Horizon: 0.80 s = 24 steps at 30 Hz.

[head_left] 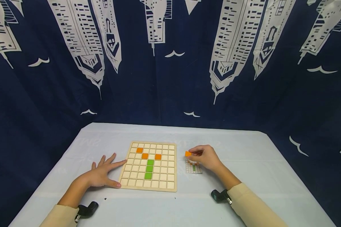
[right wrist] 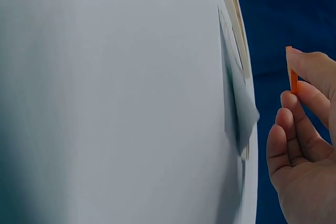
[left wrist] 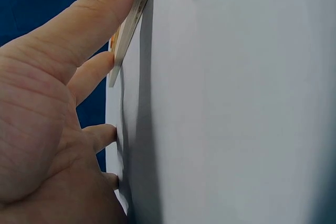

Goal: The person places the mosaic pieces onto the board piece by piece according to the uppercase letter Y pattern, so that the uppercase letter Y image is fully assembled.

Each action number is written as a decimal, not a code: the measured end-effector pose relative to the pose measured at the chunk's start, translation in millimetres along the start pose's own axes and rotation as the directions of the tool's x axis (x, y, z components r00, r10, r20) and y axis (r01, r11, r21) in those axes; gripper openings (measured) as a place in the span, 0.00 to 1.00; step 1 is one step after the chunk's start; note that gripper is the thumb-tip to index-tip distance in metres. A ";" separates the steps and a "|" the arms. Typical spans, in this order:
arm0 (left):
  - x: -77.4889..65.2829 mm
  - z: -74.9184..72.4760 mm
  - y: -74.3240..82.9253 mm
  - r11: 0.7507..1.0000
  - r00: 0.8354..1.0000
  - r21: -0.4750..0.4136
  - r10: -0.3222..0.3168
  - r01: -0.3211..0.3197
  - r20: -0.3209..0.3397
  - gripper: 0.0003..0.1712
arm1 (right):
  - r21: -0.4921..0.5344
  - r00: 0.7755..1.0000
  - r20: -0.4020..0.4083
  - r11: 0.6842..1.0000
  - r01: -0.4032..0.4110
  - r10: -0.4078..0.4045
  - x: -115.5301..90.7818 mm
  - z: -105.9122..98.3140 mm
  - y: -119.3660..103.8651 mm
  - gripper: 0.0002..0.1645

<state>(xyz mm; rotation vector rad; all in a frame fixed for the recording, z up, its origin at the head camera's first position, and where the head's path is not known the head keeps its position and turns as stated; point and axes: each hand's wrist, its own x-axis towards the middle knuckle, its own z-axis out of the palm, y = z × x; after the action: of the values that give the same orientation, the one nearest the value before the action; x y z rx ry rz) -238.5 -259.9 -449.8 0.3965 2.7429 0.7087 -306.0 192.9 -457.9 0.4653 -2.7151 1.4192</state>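
A light wooden grid board (head_left: 167, 190) lies on the table, its squares cream apart from several orange and green ones. Spread wide, my left hand (head_left: 99, 175) touches the board's left edge with thumb and index finger; the left wrist view shows the thumb (left wrist: 84, 19) against the board's side. To the right of the board, my right hand (head_left: 206, 157) pinches a thin orange square tile (head_left: 188, 154) between thumb and fingers, raised off the table. Below that hand lies a small pattern card (head_left: 194, 169) printed with a coloured grid, partly covered by the hand.
The white table (head_left: 147, 209) has cut-off far corners. Behind it hangs a dark blue curtain (head_left: 159, 85) with white buildings and birds. Black wrist cameras sit at the left cuff (head_left: 88, 209) and the right cuff (head_left: 220, 196). A few dark specks dot the front of the table.
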 end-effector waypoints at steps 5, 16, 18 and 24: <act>0.2 -0.1 0.7 1.000 1.000 0.001 -0.003 0.003 -0.002 0.63 | 0.005 1.000 0.009 1.000 -0.010 0.010 4.2 7.8 -5.6 0.15; 0.0 -0.4 1.4 1.000 1.000 0.008 -0.011 0.011 -0.001 0.63 | 0.012 0.999 0.036 1.000 0.012 -0.013 13.2 22.5 -14.4 0.14; 0.2 -0.3 1.5 1.000 1.000 0.009 -0.014 0.014 -0.001 0.63 | 0.000 0.999 0.038 1.000 0.016 -0.016 16.1 25.2 -15.7 0.14; 0.9 0.2 1.0 1.000 1.000 0.013 -0.015 0.015 -0.002 0.63 | -0.007 0.998 0.057 1.000 0.003 -0.002 23.2 31.3 -24.4 0.14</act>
<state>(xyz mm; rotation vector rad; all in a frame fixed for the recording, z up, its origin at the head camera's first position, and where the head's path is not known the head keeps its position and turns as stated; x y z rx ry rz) -239.0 -258.6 -449.5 0.3784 2.7504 0.6880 -318.1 148.8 -452.6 0.5161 -2.7614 1.4169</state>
